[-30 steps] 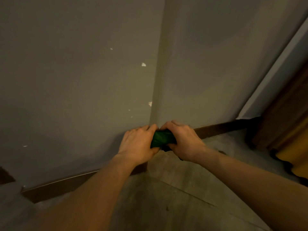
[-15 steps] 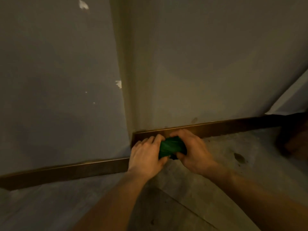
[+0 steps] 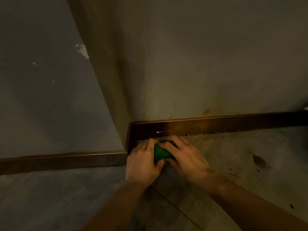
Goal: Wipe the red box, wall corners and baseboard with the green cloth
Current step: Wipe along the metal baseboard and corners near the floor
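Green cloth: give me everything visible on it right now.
The green cloth is a soft, deep-green fabric bunched into a compact wad, so only a small patch shows between the two hands. The left hand covers its left side and the right hand its right and top, fingers curled over it. It sits low at the foot of the brown baseboard, near the wall corner, over the grey concrete floor. Whether it touches the floor or baseboard is hidden. No pattern, hem or label can be made out.
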